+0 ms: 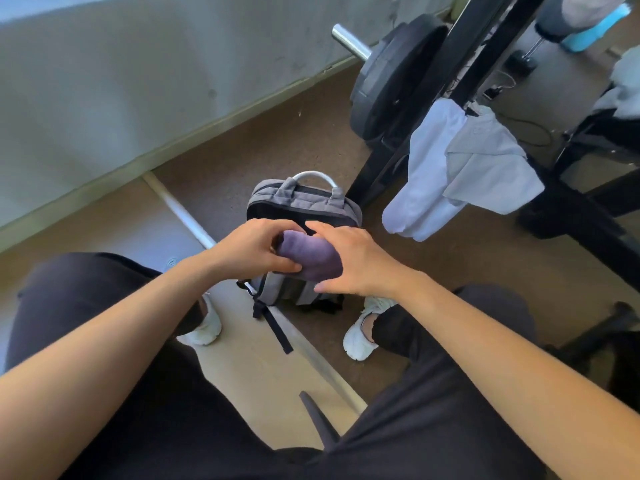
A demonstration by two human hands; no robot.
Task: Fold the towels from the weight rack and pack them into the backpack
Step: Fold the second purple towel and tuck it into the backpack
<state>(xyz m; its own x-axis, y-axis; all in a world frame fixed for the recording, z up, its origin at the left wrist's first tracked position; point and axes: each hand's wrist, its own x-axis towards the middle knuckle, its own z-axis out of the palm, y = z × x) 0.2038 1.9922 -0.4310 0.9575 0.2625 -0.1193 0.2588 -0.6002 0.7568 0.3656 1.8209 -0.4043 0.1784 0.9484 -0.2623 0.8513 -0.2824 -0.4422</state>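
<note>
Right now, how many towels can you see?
3 for certain: a purple towel held between left hand and right hand over the backpack, a white towel and a grey towel draped together on the rack. Pale cloth at the right edge may be more.

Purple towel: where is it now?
The purple towel is central in the head view, held between the left hand and right hand over the grey backpack, left of the white towels on the rack.

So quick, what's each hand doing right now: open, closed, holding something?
Left hand: closed around the rolled purple cloth towel, thumb underneath.
Right hand: cupped round the same towel's other end, holding it.
</note>
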